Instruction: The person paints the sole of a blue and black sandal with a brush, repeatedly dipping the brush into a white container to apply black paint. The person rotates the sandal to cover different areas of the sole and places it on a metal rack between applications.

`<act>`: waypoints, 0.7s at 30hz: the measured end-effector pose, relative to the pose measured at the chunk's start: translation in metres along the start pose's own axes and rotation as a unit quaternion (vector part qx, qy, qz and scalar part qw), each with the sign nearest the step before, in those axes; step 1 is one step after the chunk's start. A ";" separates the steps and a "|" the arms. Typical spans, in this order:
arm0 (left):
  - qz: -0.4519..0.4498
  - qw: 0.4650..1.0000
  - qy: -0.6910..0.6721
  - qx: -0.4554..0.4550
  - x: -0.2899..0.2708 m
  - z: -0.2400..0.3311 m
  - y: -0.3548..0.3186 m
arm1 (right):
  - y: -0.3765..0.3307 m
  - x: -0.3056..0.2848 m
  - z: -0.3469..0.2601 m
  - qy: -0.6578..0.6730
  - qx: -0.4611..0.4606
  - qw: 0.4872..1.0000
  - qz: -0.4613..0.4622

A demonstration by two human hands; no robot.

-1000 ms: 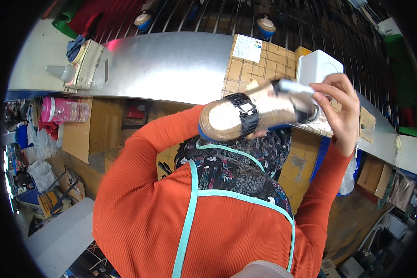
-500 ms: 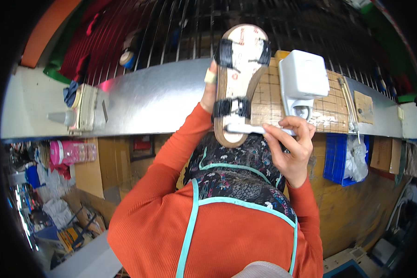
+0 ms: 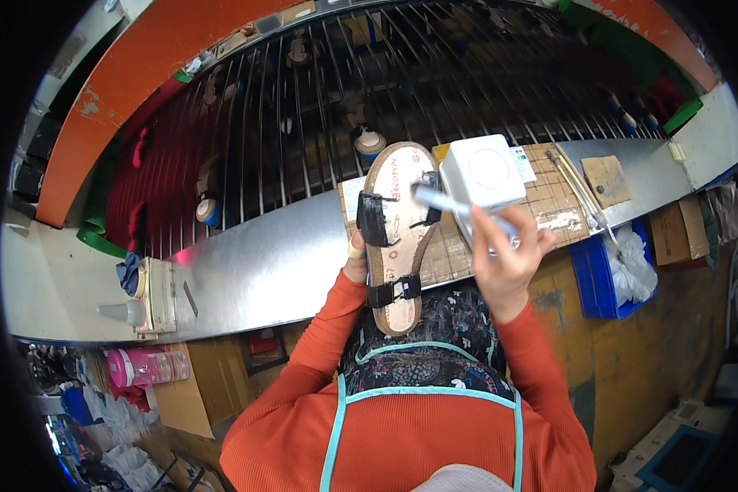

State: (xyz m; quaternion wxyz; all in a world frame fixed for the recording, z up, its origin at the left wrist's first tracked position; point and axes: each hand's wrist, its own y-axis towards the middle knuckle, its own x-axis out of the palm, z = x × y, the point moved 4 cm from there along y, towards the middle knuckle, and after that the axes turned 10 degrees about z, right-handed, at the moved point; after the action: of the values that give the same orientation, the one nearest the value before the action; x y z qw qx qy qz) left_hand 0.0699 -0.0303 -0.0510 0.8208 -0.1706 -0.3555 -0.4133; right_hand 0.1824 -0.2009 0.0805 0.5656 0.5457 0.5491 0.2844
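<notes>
The sandal point(image 3: 395, 238) is being held up over the near edge of the worktop point(image 3: 262, 262), footbed facing the camera, toe end pointing away towards the rack and heel nearest the chest. It is a tan, cork-edged sandal with 2 black straps, 1 wide one near the toe and 1 narrow one near the heel. The left hand point(image 3: 354, 261) is gripping it from behind at the left edge; only a thumb and a taped fingertip are showing, so the rest of that grip is hidden. The right hand point(image 3: 504, 262) is closed around a slim pale tool point(image 3: 444, 202), and the tool's tip is touching the sandal at the right side of the wide strap. I cannot tell whether it is a brush or a pen.

To do this well, the left hand should be keeping the sandal steady and tilted flat to the eye, while the right is working in short, light strokes, staying on the strap join and off the printed footbed.

Just right of the sandal, a white boxy container point(image 3: 484, 174) is sitting on a brown cardboard sheet point(image 3: 549, 201). Beyond the sandal, a rack of dark metal bars point(image 3: 320, 107) is carrying small pots. Far left of the sandal, a cream-coloured dispenser point(image 3: 152, 297) is resting on the worktop.
</notes>
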 end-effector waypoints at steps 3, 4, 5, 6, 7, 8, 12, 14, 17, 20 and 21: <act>-0.029 0.999 -0.015 -0.026 -0.008 -0.002 0.003 | -0.009 -0.010 -0.005 0.105 0.049 0.990 -0.078; -0.029 0.999 -0.020 0.000 -0.009 -0.002 0.004 | -0.007 -0.008 0.001 0.110 0.077 0.986 -0.103; -0.030 0.999 -0.013 0.003 -0.010 -0.001 0.005 | -0.001 -0.006 0.010 0.120 0.102 0.981 -0.113; -0.034 0.999 -0.007 0.001 -0.010 -0.002 0.006 | 0.005 -0.003 0.019 0.125 0.127 0.976 -0.122; -0.036 0.999 0.005 -0.003 -0.011 -0.002 0.006 | 0.012 0.000 0.026 0.102 0.116 0.981 -0.113; -0.039 0.999 0.014 -0.012 -0.010 -0.003 0.006 | 0.017 0.005 0.031 0.090 0.125 0.981 -0.120; -0.035 0.998 0.056 -0.016 -0.010 -0.003 0.006 | 0.025 0.013 0.024 -0.005 0.055 0.998 -0.028; 0.007 1.000 0.025 -0.007 -0.013 -0.004 0.006 | 0.017 0.015 0.012 -0.003 0.042 0.999 -0.018; 0.012 0.999 -0.050 -0.010 -0.015 -0.004 0.012 | -0.006 0.008 -0.004 0.087 0.068 0.990 -0.090; 0.101 0.987 -0.121 -0.007 -0.019 -0.002 0.024 | -0.029 0.007 0.001 0.326 0.204 0.900 -0.206; 0.134 0.982 -0.134 0.008 -0.019 0.001 0.026 | -0.037 0.012 0.004 0.457 0.303 0.804 -0.228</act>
State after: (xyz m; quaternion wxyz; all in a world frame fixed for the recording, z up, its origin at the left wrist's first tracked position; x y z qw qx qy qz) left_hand 0.0832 -0.0037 -0.0635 0.8151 -0.2643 -0.4391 -0.2700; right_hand 0.1790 -0.1996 0.0418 0.1033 0.3548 0.9110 0.1829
